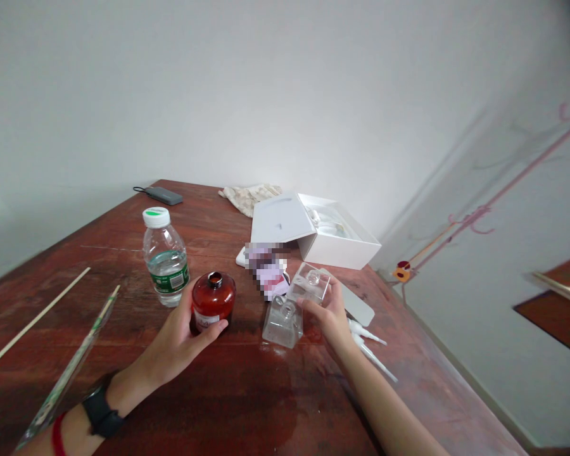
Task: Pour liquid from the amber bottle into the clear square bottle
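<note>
My left hand [179, 339] is wrapped around a round amber-red glass bottle [213, 299] with an open neck and a white label, standing on the wooden table [247, 399]. My right hand [330, 311] grips a clear square glass bottle [310, 283] that is tilted. A second clear square glass bottle [283, 321] stands just left of that hand, touching or nearly touching it. A black watch and a red band sit on my left wrist.
A water bottle [165, 256] with a white cap stands behind the amber one. An open white box [320, 231] lies at the back, with a cloth [249, 195] and a dark power bank [164, 195] beyond. White droppers [368, 342] lie to the right; a thin stick [35, 320] and wrapped sticks [76, 361] lie to the left.
</note>
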`<action>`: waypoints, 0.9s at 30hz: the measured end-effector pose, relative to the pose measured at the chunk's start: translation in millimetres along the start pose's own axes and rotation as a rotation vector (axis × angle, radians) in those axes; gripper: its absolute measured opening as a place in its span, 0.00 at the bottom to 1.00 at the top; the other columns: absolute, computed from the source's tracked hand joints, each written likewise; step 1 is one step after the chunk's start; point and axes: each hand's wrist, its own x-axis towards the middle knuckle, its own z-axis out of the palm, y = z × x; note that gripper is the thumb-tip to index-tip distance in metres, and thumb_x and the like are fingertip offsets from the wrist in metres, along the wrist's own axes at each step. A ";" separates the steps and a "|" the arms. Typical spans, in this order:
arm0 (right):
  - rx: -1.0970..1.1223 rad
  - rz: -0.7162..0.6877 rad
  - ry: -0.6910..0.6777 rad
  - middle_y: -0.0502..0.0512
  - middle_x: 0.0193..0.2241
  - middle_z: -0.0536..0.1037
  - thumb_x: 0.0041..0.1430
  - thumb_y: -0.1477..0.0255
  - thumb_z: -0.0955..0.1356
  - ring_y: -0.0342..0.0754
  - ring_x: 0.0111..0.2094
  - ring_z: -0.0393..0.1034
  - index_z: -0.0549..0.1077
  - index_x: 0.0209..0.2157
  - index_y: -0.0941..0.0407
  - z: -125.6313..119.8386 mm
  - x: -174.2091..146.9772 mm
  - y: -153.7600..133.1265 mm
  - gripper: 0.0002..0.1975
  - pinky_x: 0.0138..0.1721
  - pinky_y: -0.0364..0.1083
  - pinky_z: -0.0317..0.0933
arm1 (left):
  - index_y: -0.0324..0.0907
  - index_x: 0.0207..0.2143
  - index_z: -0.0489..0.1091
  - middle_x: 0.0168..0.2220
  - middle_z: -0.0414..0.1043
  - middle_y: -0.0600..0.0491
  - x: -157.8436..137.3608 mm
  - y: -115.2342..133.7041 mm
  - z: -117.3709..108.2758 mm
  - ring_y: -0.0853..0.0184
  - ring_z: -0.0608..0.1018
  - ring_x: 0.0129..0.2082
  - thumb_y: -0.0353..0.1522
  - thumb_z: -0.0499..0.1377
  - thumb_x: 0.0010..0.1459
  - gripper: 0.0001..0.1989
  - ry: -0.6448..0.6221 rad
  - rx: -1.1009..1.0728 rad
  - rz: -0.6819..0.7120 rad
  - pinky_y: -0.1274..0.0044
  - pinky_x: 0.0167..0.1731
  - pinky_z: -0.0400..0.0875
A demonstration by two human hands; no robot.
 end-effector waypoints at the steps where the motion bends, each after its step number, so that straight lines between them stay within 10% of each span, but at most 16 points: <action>1: 0.001 -0.001 -0.001 0.53 0.48 0.80 0.38 0.73 0.82 0.58 0.47 0.79 0.65 0.50 0.47 -0.4 0.3 0.9 0.38 0.49 0.57 0.73 | 0.44 0.68 0.54 0.60 0.73 0.42 -0.2 -0.4 0.0 0.49 0.77 0.60 0.44 0.63 0.66 0.35 -0.002 0.007 0.005 0.55 0.65 0.67; 27: -0.010 0.002 -0.026 0.51 0.48 0.79 0.40 0.73 0.81 0.56 0.46 0.79 0.65 0.49 0.47 -3.2 3.4 7.7 0.36 0.46 0.55 0.73 | 0.46 0.68 0.54 0.60 0.73 0.44 0.3 -1.5 -0.3 0.50 0.77 0.59 0.44 0.63 0.66 0.35 -0.001 0.007 0.012 0.57 0.64 0.69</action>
